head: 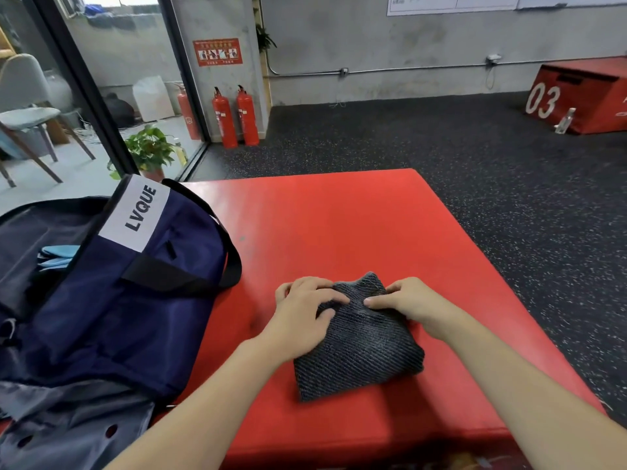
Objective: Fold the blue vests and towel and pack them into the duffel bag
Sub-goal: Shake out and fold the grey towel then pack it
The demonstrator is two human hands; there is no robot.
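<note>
A folded dark grey towel lies on a red padded block. Both hands are on its far end: the left hand rests on the left part with fingers bent and spread, and the right hand presses the right part, its thumb pointing to the left one. To the left stands a navy duffel bag with the word LVQUE on a white band; it is open, and light blue cloth shows inside. Two red fire extinguishers stand by the wall behind.
</note>
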